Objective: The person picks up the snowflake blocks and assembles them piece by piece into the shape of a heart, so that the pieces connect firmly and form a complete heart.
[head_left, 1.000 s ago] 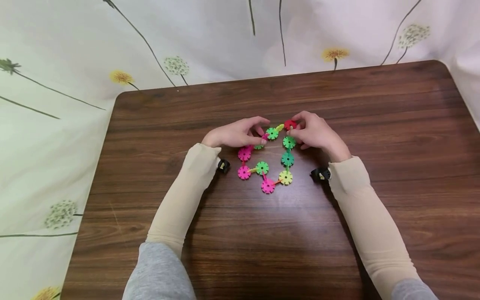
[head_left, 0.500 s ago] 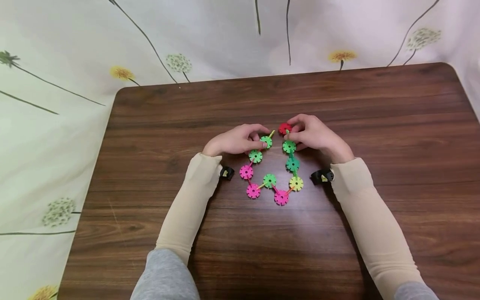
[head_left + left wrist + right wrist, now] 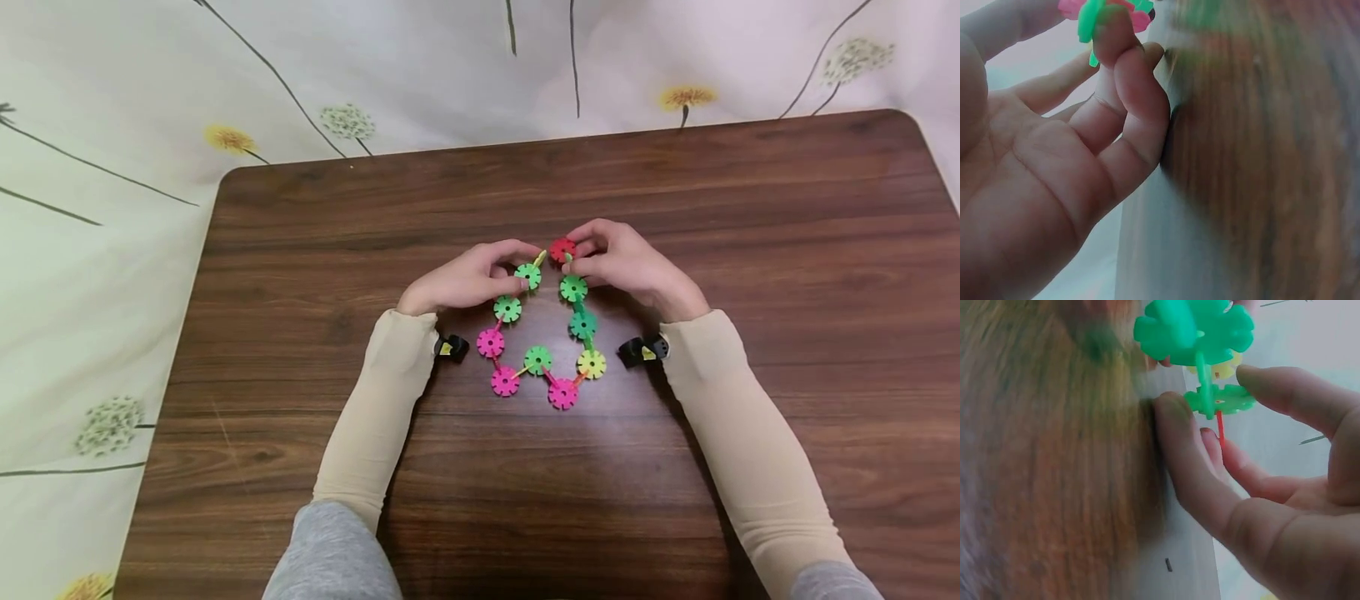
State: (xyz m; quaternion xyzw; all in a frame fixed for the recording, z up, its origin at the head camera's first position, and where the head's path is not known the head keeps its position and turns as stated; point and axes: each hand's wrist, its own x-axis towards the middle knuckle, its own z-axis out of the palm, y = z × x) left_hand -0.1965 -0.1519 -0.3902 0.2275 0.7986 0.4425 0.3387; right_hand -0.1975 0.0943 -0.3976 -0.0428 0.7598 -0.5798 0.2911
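Note:
Notched plastic snowflake discs are linked in a looped chain on the table. My left hand (image 3: pixel 471 275) pinches a green disc (image 3: pixel 527 277) at the chain's upper left, its thumb on the face. A yellow disc (image 3: pixel 540 258), seen edge-on, sticks up from that green one. Across a small gap is a red disc (image 3: pixel 562 249), held by my right hand (image 3: pixel 628 260) along with the edge-on green disc below it. In the right wrist view, green discs (image 3: pixel 1219 399) sit by the fingertips. The left wrist view shows a green disc (image 3: pixel 1089 20) and pink discs (image 3: pixel 1141 19) beyond the fingertips.
The chain runs down past a dark green disc (image 3: pixel 582 325), a pale yellow disc (image 3: pixel 592 364) and pink discs (image 3: pixel 563 393) along its near side. Under it is a dark wooden table (image 3: pixel 480 500). A white flowered cloth (image 3: pixel 450 75) hangs behind the far edge.
The yellow disc by the left hand and the red disc by the right hand have drawn apart, leaving a gap. The chain's near part has shifted toward the person and slightly right.

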